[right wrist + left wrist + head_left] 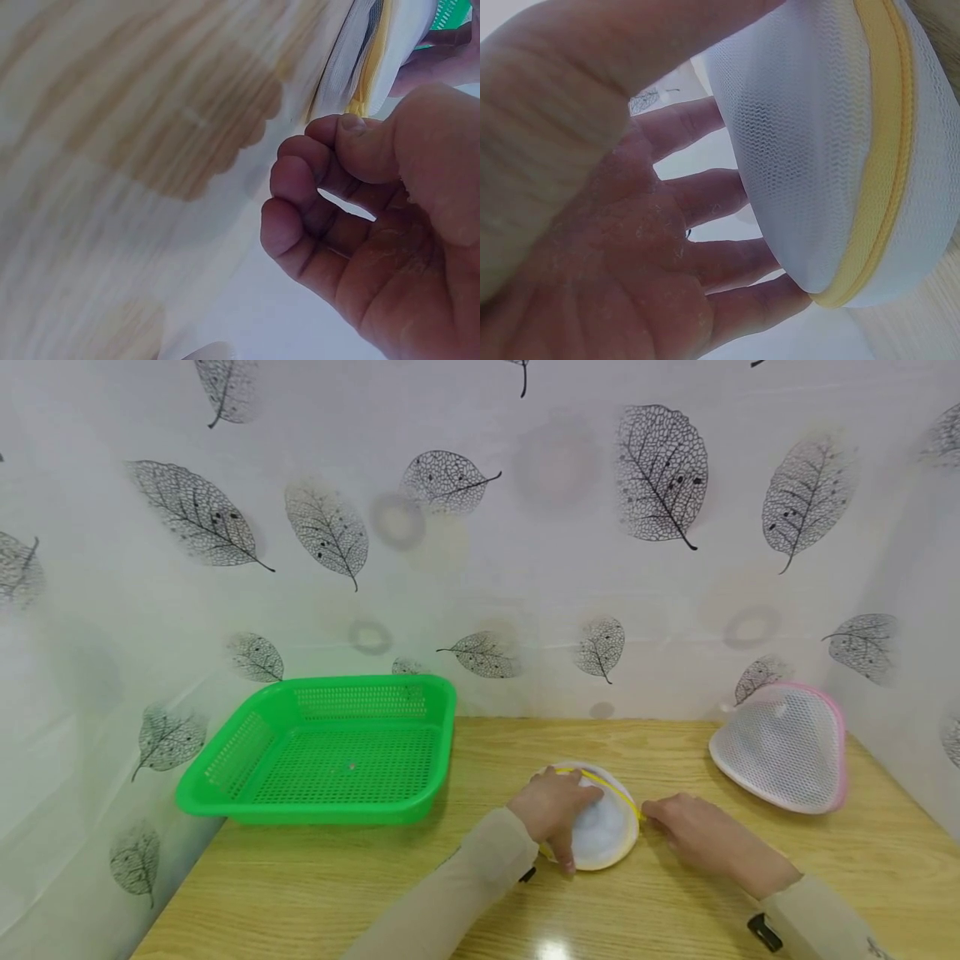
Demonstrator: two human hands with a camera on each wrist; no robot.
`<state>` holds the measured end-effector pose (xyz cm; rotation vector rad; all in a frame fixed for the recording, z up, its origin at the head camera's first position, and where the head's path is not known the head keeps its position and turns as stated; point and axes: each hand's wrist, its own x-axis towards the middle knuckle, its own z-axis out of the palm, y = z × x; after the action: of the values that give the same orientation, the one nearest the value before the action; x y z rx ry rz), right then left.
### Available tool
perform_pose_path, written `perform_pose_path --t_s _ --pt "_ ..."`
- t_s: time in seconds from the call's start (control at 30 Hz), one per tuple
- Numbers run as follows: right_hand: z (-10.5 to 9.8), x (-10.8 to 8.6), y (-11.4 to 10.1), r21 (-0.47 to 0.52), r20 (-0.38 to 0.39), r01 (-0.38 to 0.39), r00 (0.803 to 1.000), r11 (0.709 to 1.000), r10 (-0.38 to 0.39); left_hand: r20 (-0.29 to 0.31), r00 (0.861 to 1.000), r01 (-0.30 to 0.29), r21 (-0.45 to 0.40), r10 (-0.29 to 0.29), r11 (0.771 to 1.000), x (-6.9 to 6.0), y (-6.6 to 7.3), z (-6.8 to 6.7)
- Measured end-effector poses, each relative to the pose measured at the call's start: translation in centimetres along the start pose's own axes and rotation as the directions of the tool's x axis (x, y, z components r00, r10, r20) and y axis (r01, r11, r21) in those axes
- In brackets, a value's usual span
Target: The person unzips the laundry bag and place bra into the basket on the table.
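A round white mesh laundry bag with a yellow zipper lies on the wooden table. Across its left part my left hand is spread, its fingers and thumb apart and touching the mesh. In the left wrist view those fingers look fairly straight against the bag, some tips hidden behind it. At the bag's right edge, my right hand pinches the zipper's end between thumb and index finger. The right wrist view shows its other fingers curled; the zipper pull itself cannot be made out.
Back left on the table stands a green plastic basket with perforated walls. At the right lies another white mesh bag, pink-edged and rounded-triangular. A pale leaf-print curtain hangs behind the table and along its sides.
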<state>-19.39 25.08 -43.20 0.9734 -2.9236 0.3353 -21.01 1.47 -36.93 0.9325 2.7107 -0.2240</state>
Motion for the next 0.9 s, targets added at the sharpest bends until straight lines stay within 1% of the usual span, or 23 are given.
perform_pose_path --t_s 0.33,0.53,0.77,0.9 --pt "-0.05 -0.03 -0.37 -0.004 0.011 -0.027 1.000 1.000 0.027 0.015 1.000 0.013 -0.030 -0.013 0.999 0.16 -0.07 0.10" --pt "-0.02 -0.16 -0.29 -0.015 0.014 -0.014 1.000 1.000 0.015 0.019 1.000 0.017 -0.034 -0.016 0.999 0.26 -0.05 0.16" --pt "0.14 -0.23 -0.44 -0.025 -0.008 -0.007 1.000 1.000 0.007 0.018 1.000 0.009 -0.029 -0.009 1.000 0.36 -0.11 0.34" --pt "0.25 -0.30 -0.46 -0.021 -0.005 -0.008 1.000 1.000 0.007 0.017 1.000 0.011 -0.035 -0.011 0.999 0.36 -0.14 0.35"
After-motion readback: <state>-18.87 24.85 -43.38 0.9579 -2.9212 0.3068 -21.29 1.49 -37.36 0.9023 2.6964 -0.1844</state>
